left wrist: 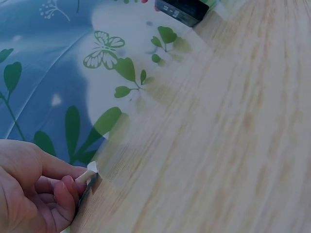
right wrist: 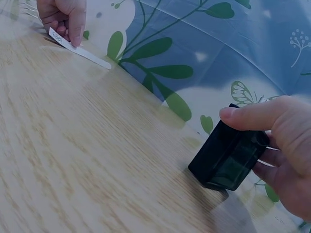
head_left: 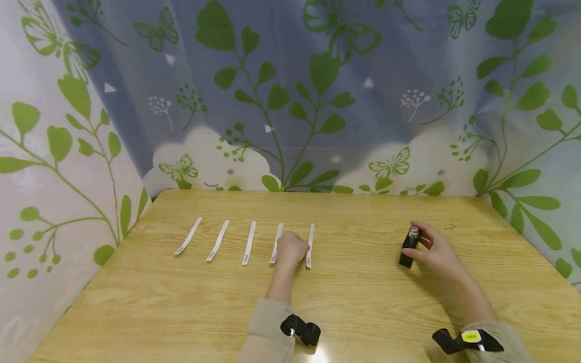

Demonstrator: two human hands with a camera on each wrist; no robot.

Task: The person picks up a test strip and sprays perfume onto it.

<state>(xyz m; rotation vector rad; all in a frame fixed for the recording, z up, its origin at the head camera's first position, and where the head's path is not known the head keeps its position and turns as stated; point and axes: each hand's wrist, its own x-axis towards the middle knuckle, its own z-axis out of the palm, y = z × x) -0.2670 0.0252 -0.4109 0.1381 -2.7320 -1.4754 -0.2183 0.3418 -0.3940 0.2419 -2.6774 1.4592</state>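
My left hand (head_left: 292, 248) pinches the rightmost white paper test strip (head_left: 311, 237), which carries small dark print near its close end. In the left wrist view, the strip's end (left wrist: 92, 168) sticks out past the thumb and fingers. My right hand (head_left: 438, 252) grips a dark, boxy glass perfume bottle (head_left: 407, 255) with a silver spray neck (head_left: 413, 231). The bottle leans, its thumb side facing the right wrist camera; whether its base touches the table cannot be told. A fourth strip (head_left: 274, 257) lies partly behind the left hand.
Three more strips, the far-left one (head_left: 188, 236), a second (head_left: 218, 241) and a third (head_left: 249, 243), lie spaced in a row on the wooden table (head_left: 363, 302). A leaf-patterned curtain (head_left: 290, 101) stands behind the table's back edge and along its sides.
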